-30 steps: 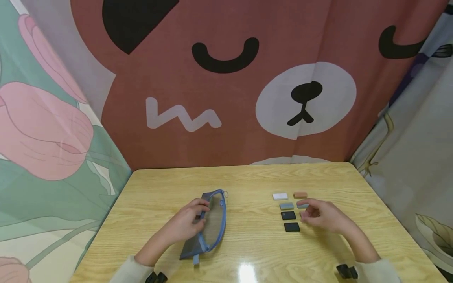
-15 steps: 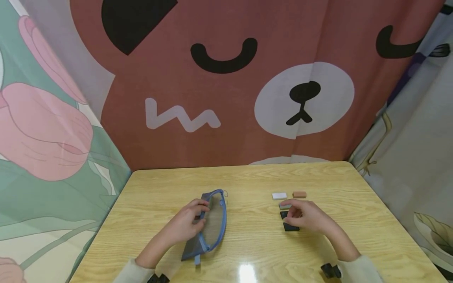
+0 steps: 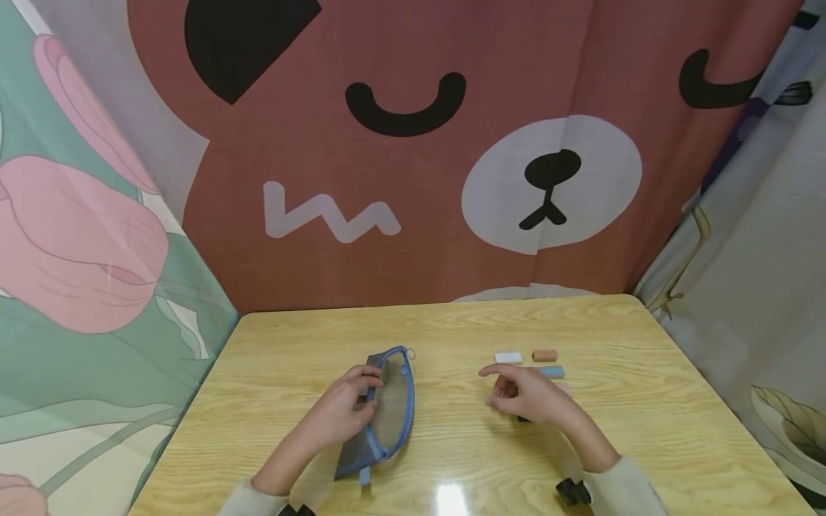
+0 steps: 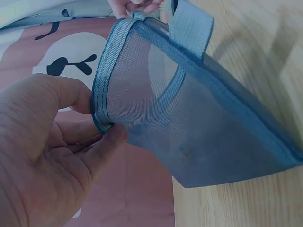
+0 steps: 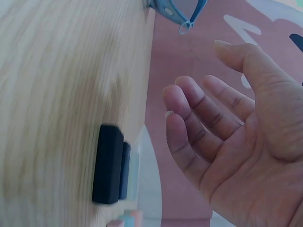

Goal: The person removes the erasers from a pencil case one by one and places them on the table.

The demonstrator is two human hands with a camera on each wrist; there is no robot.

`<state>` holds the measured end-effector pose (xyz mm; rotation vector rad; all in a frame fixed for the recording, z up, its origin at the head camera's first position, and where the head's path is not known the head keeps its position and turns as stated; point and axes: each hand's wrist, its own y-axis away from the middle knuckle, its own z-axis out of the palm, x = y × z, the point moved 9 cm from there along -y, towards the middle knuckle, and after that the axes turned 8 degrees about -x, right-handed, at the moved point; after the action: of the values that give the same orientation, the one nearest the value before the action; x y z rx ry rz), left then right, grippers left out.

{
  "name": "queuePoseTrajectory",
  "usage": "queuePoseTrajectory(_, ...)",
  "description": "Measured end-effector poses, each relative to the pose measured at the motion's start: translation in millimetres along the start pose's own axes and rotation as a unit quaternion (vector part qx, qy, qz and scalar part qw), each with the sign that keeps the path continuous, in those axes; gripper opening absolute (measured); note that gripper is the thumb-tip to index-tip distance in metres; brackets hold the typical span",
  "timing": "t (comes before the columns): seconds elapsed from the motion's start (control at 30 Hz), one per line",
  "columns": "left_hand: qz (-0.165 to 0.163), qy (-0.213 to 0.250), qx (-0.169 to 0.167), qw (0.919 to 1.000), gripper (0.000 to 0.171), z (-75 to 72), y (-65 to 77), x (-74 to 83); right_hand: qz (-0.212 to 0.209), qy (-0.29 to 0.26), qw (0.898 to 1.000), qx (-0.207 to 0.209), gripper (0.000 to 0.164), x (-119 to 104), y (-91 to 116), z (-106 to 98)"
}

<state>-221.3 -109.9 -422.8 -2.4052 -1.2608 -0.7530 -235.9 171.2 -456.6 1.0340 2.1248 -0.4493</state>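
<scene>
My left hand (image 3: 340,407) pinches the rim of a blue mesh zip pouch (image 4: 213,127) between thumb and fingers. The pouch stands on the table with its mouth held wide and facing right. In the right wrist view my right hand (image 5: 232,123) hangs with loosely bent fingers and an empty palm. It is above the table, beside two black blocks (image 5: 108,165) lying one behind the other. Past its fingers in the head view lie a white block (image 3: 508,357), an orange-brown block (image 3: 545,355), a blue block (image 3: 552,372) and a partly hidden pink block (image 3: 564,388).
The wood-grain table (image 3: 290,344) ends at a bear-print curtain (image 3: 426,272) behind. Floral cloth (image 3: 84,244) hangs on the left and a pale curtain (image 3: 748,287) on the right. A stretch of tabletop separates the pouch from the blocks.
My right hand has moved left across the blocks, toward the pouch, uncovering the blue one and hiding most of the black ones. The left hand keeps its grip on the rim.
</scene>
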Motion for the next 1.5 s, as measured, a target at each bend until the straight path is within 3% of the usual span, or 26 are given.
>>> queuePoseTrajectory(0.43, -0.022, 0.037, 0.015, 0.999, 0.028, 2.3, -3.0, -3.3, -0.008, -0.007, 1.0, -0.011, 0.046, -20, -27, 19)
queuePoseTrajectory(0.8, -0.014, 0.076, 0.023, 0.9967, 0.027, 8.7, -2.3, -1.8, -0.025, -0.025, 0.999, -0.011, 0.047, -30, -51, 37)
queuePoseTrajectory(1.5, -0.015, 0.091, 0.049, 0.9945, 0.026, 13.3, -3.9, 1.5, -0.005, -0.019, 1.0, -0.011, 0.056, -58, -96, 57)
